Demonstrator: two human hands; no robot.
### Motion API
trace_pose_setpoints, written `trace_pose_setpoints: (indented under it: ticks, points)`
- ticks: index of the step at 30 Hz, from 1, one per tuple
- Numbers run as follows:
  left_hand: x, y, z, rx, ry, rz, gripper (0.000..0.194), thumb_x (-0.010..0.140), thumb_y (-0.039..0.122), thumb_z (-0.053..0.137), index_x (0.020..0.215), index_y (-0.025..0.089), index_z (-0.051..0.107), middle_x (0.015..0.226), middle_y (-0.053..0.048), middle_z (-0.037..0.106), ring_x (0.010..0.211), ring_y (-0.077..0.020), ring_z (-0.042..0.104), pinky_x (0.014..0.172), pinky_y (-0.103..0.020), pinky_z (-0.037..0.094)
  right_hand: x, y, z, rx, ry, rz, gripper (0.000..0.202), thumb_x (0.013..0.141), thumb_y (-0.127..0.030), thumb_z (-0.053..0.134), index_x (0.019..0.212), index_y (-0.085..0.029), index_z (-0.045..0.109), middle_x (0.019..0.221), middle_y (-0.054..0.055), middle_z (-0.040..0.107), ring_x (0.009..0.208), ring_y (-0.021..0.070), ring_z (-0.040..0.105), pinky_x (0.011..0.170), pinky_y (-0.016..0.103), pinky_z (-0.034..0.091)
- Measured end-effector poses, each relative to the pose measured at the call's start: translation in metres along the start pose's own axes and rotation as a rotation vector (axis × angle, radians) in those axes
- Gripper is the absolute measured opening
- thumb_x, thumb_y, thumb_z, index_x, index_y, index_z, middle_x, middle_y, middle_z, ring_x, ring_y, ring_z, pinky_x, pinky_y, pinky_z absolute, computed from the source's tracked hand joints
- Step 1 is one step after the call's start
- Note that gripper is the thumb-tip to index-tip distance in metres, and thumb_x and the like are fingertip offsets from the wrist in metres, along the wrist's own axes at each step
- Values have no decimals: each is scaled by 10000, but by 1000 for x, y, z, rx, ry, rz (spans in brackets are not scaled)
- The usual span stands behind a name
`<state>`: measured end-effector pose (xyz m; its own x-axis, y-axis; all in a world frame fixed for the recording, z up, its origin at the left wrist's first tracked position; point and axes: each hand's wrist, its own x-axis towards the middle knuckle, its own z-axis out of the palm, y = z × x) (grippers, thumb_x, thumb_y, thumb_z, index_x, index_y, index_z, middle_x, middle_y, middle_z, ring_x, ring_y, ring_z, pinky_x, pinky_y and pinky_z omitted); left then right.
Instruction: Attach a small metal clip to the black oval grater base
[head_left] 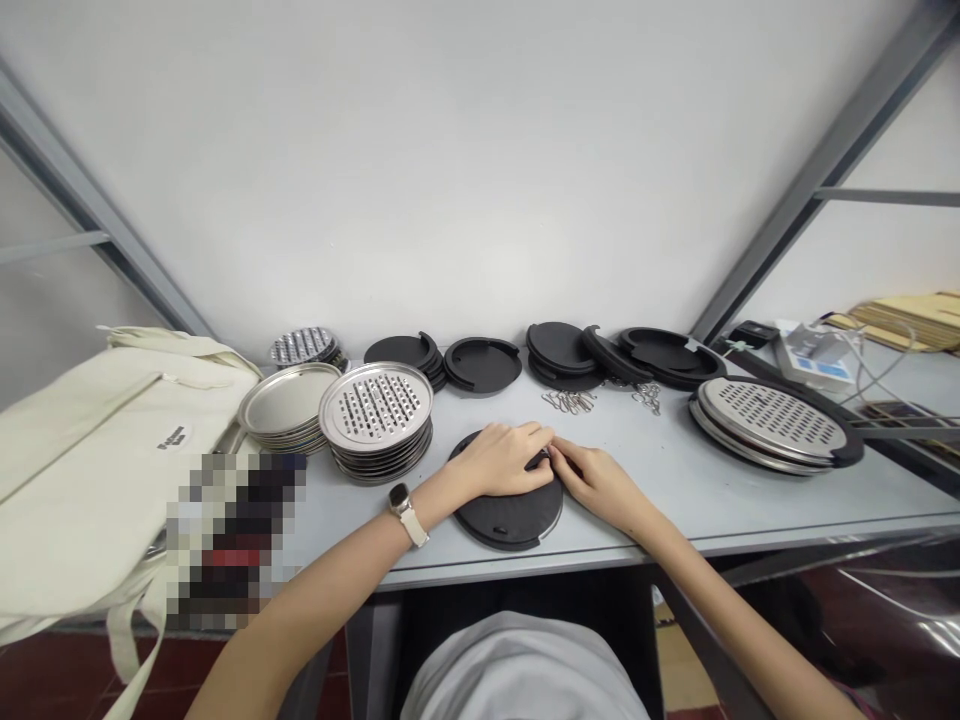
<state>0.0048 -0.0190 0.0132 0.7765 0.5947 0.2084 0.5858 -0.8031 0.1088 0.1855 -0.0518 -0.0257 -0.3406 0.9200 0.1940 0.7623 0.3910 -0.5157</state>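
Note:
A black round plastic plate (506, 515) lies on the table in front of me. Across its upper part rests my left hand (514, 460), closed, with fingers bent over the far right rim and the thumb tucked below. My right hand (589, 480) is pinched at that same rim, its fingertips meeting those of the left. What the right fingers hold is small and hidden. Several wire hooks (570, 402) lie loose beyond my hands. To the left stands a stack of round metal grater discs (377, 408). At the right, a pile of grater discs with black rims (776, 420) leans slightly.
Along the wall sit several black plastic rings and plates (484, 365). Plain metal discs (292, 400) are stacked at left beside a cream canvas bag (97, 440). A white power strip (814, 355) with cables lies far right. Grey posts (825, 165) flank the table (637, 525).

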Motion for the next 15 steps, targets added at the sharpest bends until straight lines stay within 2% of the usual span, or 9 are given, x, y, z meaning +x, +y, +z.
trace_pose_setpoints:
  ticks: [4, 10, 15]
  points:
    - [0, 1, -1, -9, -2, -9, 126, 865, 296, 443, 911, 187, 487, 940, -46, 613, 743, -177, 590, 591, -281, 394, 0, 3, 2, -28, 8, 3, 315, 964, -328, 273, 875, -212, 552, 721, 42, 664, 614, 192, 620, 594, 262, 403]
    - [0, 1, -1, 11, 7, -6, 136, 860, 305, 445, 929, 191, 472, 949, -40, 618, 722, -181, 592, 578, -286, 383, 1, 8, 4, -18, 8, 6, 310, 960, -348, 298, 1014, -216, 574, 890, 71, 708, 752, 222, 673, 666, 280, 439]
    - [0, 1, 0, 22, 6, -19, 136, 860, 318, 447, 904, 191, 469, 923, -33, 619, 705, -179, 592, 561, -288, 376, 1, 5, 3, -3, 11, 1, 301, 966, -359, 282, 917, -221, 545, 789, 49, 677, 677, 204, 644, 627, 268, 423]
